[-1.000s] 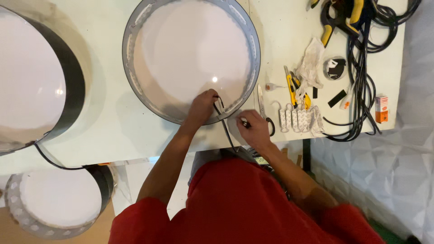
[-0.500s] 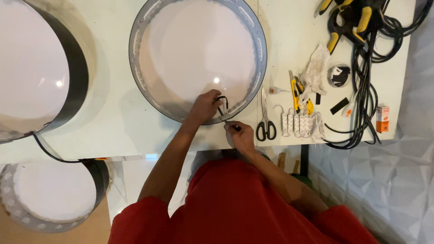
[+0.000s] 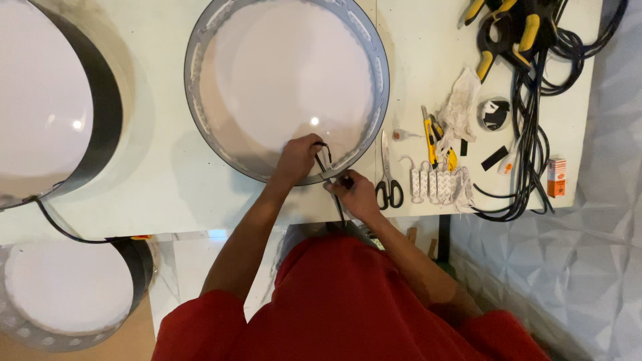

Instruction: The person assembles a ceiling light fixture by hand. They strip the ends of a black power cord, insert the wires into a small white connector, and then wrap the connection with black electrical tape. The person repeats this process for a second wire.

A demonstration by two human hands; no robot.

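thin black wire [image 3: 324, 157] loops over the round white light's rim [image 3: 374, 60].

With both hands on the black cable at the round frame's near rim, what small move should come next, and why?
Probably the right hand should feed a little more black cable toward the left hand, since the cable loops over the rim of the round frame there and both hands pinch it close together.

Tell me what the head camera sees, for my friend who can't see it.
A person in red grips a thin black cable with the left hand and right hand at the near rim of a round white panel in a grey metal ring. Black-handled scissors lie beside it on the white table.
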